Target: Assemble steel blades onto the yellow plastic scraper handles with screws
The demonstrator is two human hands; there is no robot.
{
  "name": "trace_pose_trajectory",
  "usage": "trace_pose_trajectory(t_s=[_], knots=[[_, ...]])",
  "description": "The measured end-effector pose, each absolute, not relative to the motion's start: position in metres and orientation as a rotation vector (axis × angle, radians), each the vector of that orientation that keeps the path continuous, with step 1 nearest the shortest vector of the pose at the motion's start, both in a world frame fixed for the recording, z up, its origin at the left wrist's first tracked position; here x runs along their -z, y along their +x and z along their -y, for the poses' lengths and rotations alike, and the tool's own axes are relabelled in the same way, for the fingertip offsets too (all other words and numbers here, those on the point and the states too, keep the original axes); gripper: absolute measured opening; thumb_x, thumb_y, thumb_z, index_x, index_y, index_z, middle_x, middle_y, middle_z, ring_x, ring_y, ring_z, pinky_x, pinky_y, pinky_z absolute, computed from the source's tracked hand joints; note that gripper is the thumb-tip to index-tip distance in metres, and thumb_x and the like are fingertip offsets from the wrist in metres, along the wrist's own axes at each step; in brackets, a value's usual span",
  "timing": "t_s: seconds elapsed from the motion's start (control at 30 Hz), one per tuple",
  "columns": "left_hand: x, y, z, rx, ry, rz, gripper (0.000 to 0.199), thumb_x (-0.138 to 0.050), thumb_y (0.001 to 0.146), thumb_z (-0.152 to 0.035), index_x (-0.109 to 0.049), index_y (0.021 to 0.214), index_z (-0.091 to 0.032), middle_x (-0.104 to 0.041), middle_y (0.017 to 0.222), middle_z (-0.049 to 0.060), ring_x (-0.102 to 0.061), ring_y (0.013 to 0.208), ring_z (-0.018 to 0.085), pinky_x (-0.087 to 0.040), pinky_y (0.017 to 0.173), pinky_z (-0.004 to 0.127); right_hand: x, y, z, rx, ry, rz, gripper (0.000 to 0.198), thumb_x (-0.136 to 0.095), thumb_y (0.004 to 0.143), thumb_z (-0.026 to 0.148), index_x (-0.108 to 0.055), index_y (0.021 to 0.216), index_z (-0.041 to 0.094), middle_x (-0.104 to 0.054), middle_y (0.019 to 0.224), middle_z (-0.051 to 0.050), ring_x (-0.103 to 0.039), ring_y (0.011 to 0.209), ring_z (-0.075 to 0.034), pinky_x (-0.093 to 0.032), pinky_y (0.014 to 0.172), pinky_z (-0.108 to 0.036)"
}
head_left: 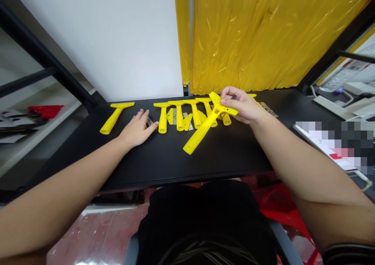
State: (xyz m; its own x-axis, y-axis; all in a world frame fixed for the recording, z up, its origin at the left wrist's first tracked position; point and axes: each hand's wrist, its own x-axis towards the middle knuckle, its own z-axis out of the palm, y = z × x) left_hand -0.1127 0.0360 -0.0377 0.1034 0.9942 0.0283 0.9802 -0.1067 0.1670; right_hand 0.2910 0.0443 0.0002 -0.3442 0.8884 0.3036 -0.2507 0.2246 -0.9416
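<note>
My right hand [241,105] pinches a yellow T-shaped scraper handle [202,131] by its wide head, and the grip slants down to the left above the table. A small dark bit shows by the fingertips, too small to name. My left hand [137,129] lies on the black table with its fingers stretched out, partly over a small clear-and-dark item [150,122] whose kind is hidden. Right of it stands a row of similar yellow scraper handles [163,118]. Small yellow plates [187,122] and metal blades [175,117] lie among them.
Another yellow scraper handle [115,118] lies on the left of the black table [164,161]. White board [117,42] and yellow plastic wrapping [249,34] stand along the back. Black rack posts rise at both sides. White items [336,112] fill the right side.
</note>
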Motion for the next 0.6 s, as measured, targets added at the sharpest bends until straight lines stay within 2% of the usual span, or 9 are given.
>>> trace_pose_trajectory(t_s=[0.23,0.37,0.47,0.6], knots=[[0.038,-0.120,-0.054,-0.196,2.330,-1.927,0.099,-0.041,0.098,-0.067,-0.033,0.171,-0.001,-0.027,0.181,0.022,-0.026,0.170,0.036,-0.024,0.138,0.049,-0.002,0.291,-0.043,-1.352,-0.664,1.450,0.042,-0.101,0.074,0.038,-0.065,0.088,0.021,-0.059,0.067,0.007,-0.058,0.061,-0.009,-0.050,0.059,-0.021],[0.039,-0.123,-0.065,-0.270,2.371,-1.870,0.098,-0.042,0.097,-0.064,-0.034,0.170,0.001,-0.033,0.178,0.024,-0.032,0.167,0.035,-0.027,0.137,0.048,-0.002,0.292,-0.043,-1.354,-0.664,1.453,0.042,-0.101,0.073,0.038,-0.065,0.088,0.022,-0.060,0.067,0.006,-0.059,0.061,-0.010,-0.051,0.059,-0.022],[0.039,-0.124,-0.071,-0.337,2.437,-1.816,0.090,-0.042,0.098,-0.060,-0.042,0.165,-0.001,-0.042,0.173,0.025,-0.041,0.162,0.036,-0.032,0.135,0.050,-0.002,0.292,-0.043,-1.350,-0.664,1.467,0.041,-0.101,0.075,0.039,-0.065,0.088,0.022,-0.058,0.066,0.007,-0.058,0.061,-0.010,-0.050,0.059,-0.022],[0.040,-0.126,-0.075,-0.431,2.488,-1.762,0.076,-0.044,0.100,-0.055,-0.053,0.161,-0.010,-0.053,0.167,0.019,-0.050,0.156,0.037,-0.039,0.131,0.052,-0.002,0.293,-0.044,-1.333,-0.660,1.495,0.042,-0.100,0.076,0.040,-0.064,0.090,0.022,-0.056,0.067,0.007,-0.057,0.061,-0.010,-0.049,0.059,-0.023]])
